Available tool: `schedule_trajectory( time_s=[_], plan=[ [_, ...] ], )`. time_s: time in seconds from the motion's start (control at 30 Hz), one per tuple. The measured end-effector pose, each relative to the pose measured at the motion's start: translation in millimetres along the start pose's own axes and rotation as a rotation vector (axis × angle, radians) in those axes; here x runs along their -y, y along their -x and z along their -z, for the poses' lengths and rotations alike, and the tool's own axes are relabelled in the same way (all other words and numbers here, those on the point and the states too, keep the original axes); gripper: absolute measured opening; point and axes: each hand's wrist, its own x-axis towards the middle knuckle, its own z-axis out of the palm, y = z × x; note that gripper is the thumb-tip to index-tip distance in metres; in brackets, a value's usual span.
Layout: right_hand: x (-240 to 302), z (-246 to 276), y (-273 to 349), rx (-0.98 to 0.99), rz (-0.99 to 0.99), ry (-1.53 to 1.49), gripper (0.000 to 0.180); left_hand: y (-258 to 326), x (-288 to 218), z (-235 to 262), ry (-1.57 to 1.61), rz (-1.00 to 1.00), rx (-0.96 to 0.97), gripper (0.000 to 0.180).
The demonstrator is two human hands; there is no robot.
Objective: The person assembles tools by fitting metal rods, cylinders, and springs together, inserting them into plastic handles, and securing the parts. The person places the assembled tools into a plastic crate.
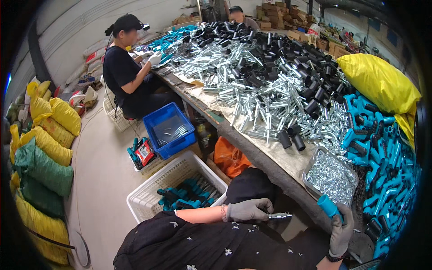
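Observation:
My left hand (249, 210), in a grey glove, is closed on a silver metal rod (281, 216) that sticks out to the right past the fingertips. Further right, my gloved right hand (340, 231) grips a teal plastic handle (328, 206), its round tube end pointing up and left. The two parts are held apart, in front of the table edge. Just beyond my right hand, a clear tray (332, 176) of small shiny metal fasteners sits on the table. Many teal plastic parts (387, 193) are piled to the right of that hand.
Silver rods (270, 105) and black sleeves (310, 67) heap across the table. A white basket (144, 198) of teal-and-black tools and a blue bin (168, 130) stand at left. A yellow sack (380, 83) lies far right. A co-worker (126, 72) sits along the table, another behind it.

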Motion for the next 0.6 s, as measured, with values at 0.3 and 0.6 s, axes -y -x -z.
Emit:
schedule_trajectory(
  time_s=[0.3,0.6],
  plan=[
    [-27,-5,45,-0.072,-0.183,-0.161,0.025,-11,5,-1,0.021,0.031,0.046,0.025],
    [-30,-10,59,-0.049,-0.229,-0.236,0.027,-10,-3,-12,-0.020,0.037,0.025,0.025]
  ],
)
